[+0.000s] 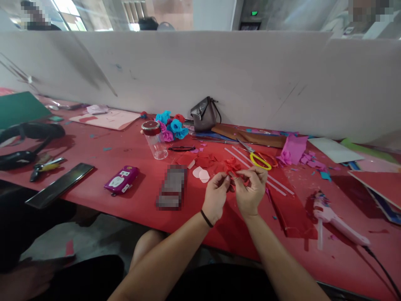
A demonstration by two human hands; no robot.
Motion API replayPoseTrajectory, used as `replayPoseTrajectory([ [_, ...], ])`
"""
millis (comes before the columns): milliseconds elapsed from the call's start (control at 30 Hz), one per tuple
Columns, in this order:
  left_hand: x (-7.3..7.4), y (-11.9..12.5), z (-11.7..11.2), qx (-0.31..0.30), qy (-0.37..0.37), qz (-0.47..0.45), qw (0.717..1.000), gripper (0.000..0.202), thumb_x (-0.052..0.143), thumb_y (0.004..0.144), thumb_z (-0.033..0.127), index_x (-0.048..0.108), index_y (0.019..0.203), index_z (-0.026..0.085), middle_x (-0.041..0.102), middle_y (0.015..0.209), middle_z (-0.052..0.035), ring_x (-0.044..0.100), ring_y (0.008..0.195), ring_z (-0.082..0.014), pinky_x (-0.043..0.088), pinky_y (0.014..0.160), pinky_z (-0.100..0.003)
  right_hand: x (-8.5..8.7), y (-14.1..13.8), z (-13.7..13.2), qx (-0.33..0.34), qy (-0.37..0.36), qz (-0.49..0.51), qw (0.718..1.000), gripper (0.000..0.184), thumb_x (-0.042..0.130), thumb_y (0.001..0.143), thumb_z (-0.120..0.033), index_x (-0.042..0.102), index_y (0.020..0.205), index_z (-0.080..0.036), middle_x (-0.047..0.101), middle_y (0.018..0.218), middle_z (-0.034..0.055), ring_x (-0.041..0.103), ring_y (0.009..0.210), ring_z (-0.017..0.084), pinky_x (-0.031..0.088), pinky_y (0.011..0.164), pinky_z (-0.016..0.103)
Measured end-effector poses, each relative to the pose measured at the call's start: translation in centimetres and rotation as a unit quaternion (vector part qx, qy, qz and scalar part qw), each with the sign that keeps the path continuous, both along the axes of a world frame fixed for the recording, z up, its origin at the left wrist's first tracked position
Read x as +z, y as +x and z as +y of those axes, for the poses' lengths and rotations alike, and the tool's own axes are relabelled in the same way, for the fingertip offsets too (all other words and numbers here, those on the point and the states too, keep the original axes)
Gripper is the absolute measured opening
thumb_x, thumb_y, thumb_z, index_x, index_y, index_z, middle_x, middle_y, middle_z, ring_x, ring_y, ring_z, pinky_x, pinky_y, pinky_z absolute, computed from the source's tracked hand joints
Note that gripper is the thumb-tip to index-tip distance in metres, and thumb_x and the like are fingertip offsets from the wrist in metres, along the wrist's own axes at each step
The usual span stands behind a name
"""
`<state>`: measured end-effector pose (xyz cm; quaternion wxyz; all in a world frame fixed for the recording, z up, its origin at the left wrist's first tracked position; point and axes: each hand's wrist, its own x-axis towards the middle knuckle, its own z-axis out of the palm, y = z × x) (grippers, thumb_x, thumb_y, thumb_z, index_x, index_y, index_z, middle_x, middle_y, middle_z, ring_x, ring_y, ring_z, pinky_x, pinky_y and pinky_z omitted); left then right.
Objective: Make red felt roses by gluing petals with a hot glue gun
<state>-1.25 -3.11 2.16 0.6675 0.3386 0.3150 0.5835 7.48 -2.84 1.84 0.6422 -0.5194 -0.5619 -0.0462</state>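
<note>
Both my hands meet over the red table [191, 217], fingers pinched round a small piece of red crepe paper [231, 165]. My left hand [216, 194] wears a dark band at the wrist and grips the paper from the left. From the right, my right hand [251, 190] pinches the same paper; its lower part is hidden by the fingers. Just left of them lie pale pink paper petals [202, 174] and red paper scraps [205, 160]. Behind my right hand are yellow-handled scissors [260, 161] and thin clear sticks [282, 188].
A pink glue gun [338, 225] with a cord lies at the right. Left of my hands are a phone [172, 187], a purple pouch [121, 180] and a clear jar [156, 144]. Crepe flowers [172, 127] and a dark bag [205, 117] stand by the white partition [175, 71]. Another person sits at left.
</note>
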Motion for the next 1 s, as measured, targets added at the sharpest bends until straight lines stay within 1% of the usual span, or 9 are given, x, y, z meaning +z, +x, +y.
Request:
replayPoseTrajectory([
  [200,0.18,0.13,-0.21,-0.007,-0.004,0.002,1.0,0.029,0.072,0.066,0.04,0.056,0.069,0.016,0.051,0.063,0.0033,0.045,0.056,-0.0069,0.04,0.059,-0.022,-0.25,0.02,0.06,-0.008,0.034,-0.008,0.999,0.015,0.065,0.081,-0.034,0.057,0.078,-0.022,0.044,0.086,0.0027,0.046,0.075,0.016,0.043,0.063,0.029],
  [367,0.18,0.21,-0.33,-0.016,0.004,-0.011,1.0,0.031,0.073,0.064,0.042,0.055,0.066,0.017,0.049,0.059,0.0046,0.043,0.054,-0.0066,0.039,0.058,-0.021,-0.41,-0.05,0.05,-0.003,0.051,0.036,0.998,0.029,0.069,0.077,-0.038,0.046,0.086,-0.023,0.042,0.09,0.003,0.043,0.072,0.015,0.041,0.057,0.028],
  [433,0.15,0.25,-0.32,-0.019,0.004,-0.01,1.0,0.032,0.073,0.064,0.043,0.055,0.067,0.017,0.049,0.06,0.0044,0.043,0.055,-0.0067,0.04,0.058,-0.021,-0.52,0.02,0.04,-0.007,0.049,0.04,0.998,0.031,0.067,0.078,-0.041,0.044,0.089,-0.024,0.042,0.09,0.0033,0.043,0.073,0.016,0.041,0.058,0.029],
  [600,0.25,0.22,-0.3,-0.023,0.0,-0.007,1.0,0.032,0.074,0.064,0.043,0.057,0.07,0.017,0.053,0.066,0.0031,0.045,0.058,-0.0071,0.041,0.06,-0.022,-0.69,0.38,0.02,-0.017,0.052,0.015,0.998,0.031,0.063,0.08,-0.045,0.042,0.088,-0.023,0.04,0.085,0.0022,0.044,0.079,0.018,0.043,0.067,0.035],
  [767,0.46,0.19,-0.5,-0.026,0.021,-0.003,0.999,0.03,0.075,0.064,0.04,0.058,0.07,0.016,0.053,0.066,0.0026,0.046,0.06,-0.0076,0.041,0.06,-0.021,-0.65,0.48,0.03,-0.012,0.076,0.002,0.997,0.027,0.062,0.082,-0.04,0.043,0.091,-0.023,0.042,0.086,0.0024,0.045,0.08,0.018,0.043,0.07,0.036],
  [900,0.36,0.25,-0.49,-0.022,-0.017,-0.03,0.999,0.031,0.076,0.062,0.039,0.056,0.069,0.017,0.053,0.065,0.0035,0.046,0.059,-0.0072,0.04,0.058,-0.02,-0.65,0.26,-0.06,-0.003,0.056,0.017,0.998,0.03,0.064,0.08,-0.039,0.042,0.092,-0.023,0.043,0.089,0.0029,0.044,0.074,0.016,0.044,0.066,0.033],
  [1000,0.33,0.04,-0.22,-0.014,-0.043,-0.041,0.998,0.03,0.076,0.06,0.036,0.054,0.067,0.017,0.052,0.064,0.0037,0.047,0.059,-0.0074,0.041,0.061,-0.021,-0.61,-0.01,-0.3,0.035,0.025,0.055,0.998,0.034,0.069,0.076,-0.04,0.044,0.092,-0.023,0.044,0.087,0.0017,0.045,0.073,0.015,0.045,0.069,0.034],
])
